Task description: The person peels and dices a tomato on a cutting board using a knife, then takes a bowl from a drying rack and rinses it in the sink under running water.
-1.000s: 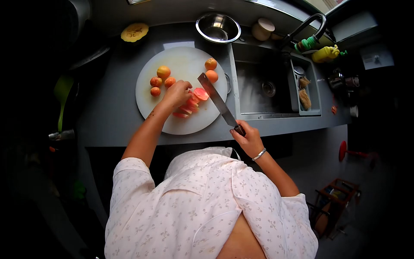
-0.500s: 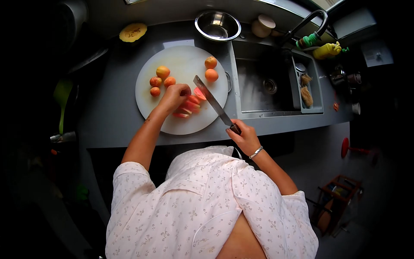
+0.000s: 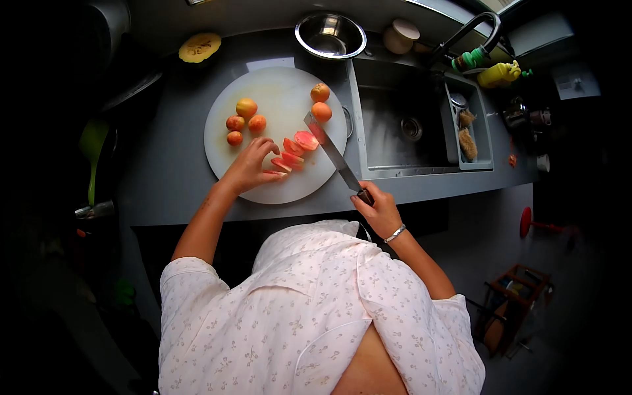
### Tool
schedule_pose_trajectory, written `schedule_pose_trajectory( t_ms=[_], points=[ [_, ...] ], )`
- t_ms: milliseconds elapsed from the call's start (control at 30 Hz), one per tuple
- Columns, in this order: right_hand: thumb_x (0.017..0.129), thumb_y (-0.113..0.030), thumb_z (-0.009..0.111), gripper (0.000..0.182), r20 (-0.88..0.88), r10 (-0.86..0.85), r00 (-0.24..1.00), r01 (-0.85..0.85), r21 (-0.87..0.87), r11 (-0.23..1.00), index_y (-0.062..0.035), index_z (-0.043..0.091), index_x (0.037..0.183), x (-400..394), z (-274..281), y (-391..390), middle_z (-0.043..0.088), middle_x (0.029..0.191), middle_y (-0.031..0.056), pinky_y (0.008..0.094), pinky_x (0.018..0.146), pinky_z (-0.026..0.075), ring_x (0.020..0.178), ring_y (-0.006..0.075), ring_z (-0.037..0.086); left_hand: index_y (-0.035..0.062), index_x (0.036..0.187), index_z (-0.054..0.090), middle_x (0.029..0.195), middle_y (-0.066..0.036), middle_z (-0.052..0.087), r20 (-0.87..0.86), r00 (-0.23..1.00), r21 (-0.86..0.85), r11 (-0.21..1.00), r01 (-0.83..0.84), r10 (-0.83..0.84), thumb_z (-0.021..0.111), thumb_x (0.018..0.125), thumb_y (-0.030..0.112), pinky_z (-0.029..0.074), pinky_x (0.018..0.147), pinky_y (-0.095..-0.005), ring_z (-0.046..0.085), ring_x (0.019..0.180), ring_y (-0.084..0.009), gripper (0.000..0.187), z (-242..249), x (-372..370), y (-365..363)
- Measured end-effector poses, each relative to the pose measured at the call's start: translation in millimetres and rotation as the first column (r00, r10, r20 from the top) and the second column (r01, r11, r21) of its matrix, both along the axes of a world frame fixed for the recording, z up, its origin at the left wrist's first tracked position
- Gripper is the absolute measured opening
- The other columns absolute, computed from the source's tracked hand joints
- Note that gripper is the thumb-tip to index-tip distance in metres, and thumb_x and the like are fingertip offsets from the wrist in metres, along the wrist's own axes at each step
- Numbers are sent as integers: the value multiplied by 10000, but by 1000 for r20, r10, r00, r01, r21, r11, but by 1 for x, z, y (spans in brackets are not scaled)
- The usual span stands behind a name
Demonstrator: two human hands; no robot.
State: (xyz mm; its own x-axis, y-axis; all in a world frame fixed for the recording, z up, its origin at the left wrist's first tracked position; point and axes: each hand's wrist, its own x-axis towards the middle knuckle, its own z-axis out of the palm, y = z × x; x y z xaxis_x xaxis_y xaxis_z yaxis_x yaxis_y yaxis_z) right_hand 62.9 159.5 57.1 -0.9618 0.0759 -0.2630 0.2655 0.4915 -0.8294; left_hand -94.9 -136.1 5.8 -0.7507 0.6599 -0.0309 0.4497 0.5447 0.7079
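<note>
My right hand is wrapped round the dark handle of a kitchen knife, whose blade slants up and left over the right part of a round white cutting board. On the board, a row of pink-red fruit slices runs down to the left from a larger cut piece. At the lower left end of this row is my left hand, its fingers and thumb apart, the thumb tip right by the lowest slice. Several round orange-red fruits sit above my left hand, and two more above the blade tip.
Behind the board stands a steel bowl, with a cut yellow squash to its left. A sink with a black faucet lies to the right, beside a yellow bottle and a scrubber tray. A green utensil is far left.
My left hand has drawn back left and down off the cut fruit, and its fingers have spread. The knife has shifted slightly right. The slices show more fully.
</note>
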Motion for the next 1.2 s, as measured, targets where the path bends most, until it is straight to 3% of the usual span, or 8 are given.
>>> schedule_pose_trajectory(
  t_ms=[133, 233, 367, 467, 533, 733, 1033, 1200],
  points=[
    [886, -147, 680, 257, 2, -13, 1000, 13, 18, 1000, -21, 621, 1101, 3, -4, 3, 562, 646, 67, 303, 570, 442, 567, 148, 502, 40, 1014, 594, 1034, -103, 579, -27, 998, 34, 998, 50, -49, 761, 764, 50, 531, 751, -357, 639, 889, -261, 300, -28, 14, -15],
    [882, -147, 684, 259, -17, -7, 1000, 8, 34, 999, -18, 625, 1099, 4, -7, 2, 564, 645, 68, 301, 564, 441, 560, 150, 506, 40, 989, 599, 1050, -98, 583, -25, 1000, 116, 993, 22, -19, 754, 770, 39, 542, 749, -354, 649, 851, -254, 268, -35, 19, -7],
    [878, -146, 689, 263, -33, -2, 999, 3, 44, 999, -14, 627, 1097, 3, -9, 2, 564, 642, 66, 301, 559, 440, 556, 151, 511, 63, 1044, 627, 1074, -96, 588, -123, 989, 74, 995, -70, 79, 764, 764, 50, 539, 832, -364, 634, 956, -257, 311, -26, 25, 8],
    [876, -143, 692, 267, -57, -4, 998, 6, 40, 999, -12, 627, 1099, 3, -10, 0, 563, 638, 66, 301, 555, 439, 554, 153, 511, 107, 1103, 635, 1066, -88, 604, -414, 899, 154, 985, -84, 142, 732, 768, 65, 510, 887, -389, 588, 1056, -266, 351, -21, 23, 18],
    [875, -139, 692, 263, -61, -7, 998, 9, 38, 999, -12, 625, 1096, 3, -11, -1, 563, 635, 67, 301, 555, 439, 550, 155, 511, 152, 1155, 643, 1114, -75, 610, -473, 880, 19, 998, 66, -49, 734, 764, 69, 483, 954, -390, 558, 1127, -264, 410, -17, 15, 22],
    [877, -135, 692, 261, -54, 18, 998, -16, 51, 999, -9, 616, 1092, 6, -8, 0, 569, 639, 80, 305, 556, 442, 550, 164, 522, 168, 1111, 661, 1139, -39, 619, -192, 975, 8, 993, 117, -114, 732, 761, 60, 481, 926, -388, 579, 1059, -264, 373, -29, 15, 21],
    [894, -208, 664, 308, -91, 245, 965, -215, 258, 942, -88, 600, 1170, -5, -11, -4, 674, 822, 146, 404, 662, 518, 725, 340, 657, 154, 1082, 670, 1101, -44, 634, -322, 947, 96, 995, 22, 10, 707, 789, 90, 477, 916, -382, 582, 1059, -266, 302, -16, 30, 18],
    [896, -212, 640, 287, -64, 374, 925, -340, 298, 892, -116, 585, 1161, -29, -12, -6, 685, 901, 145, 447, 711, 525, 824, 362, 655, 133, 1079, 677, 1046, -56, 657, -296, 949, 209, 977, -46, 108, 655, 831, 101, 495, 899, -393, 595, 1032, -278, 250, -29, 24, 24]
  ],
)
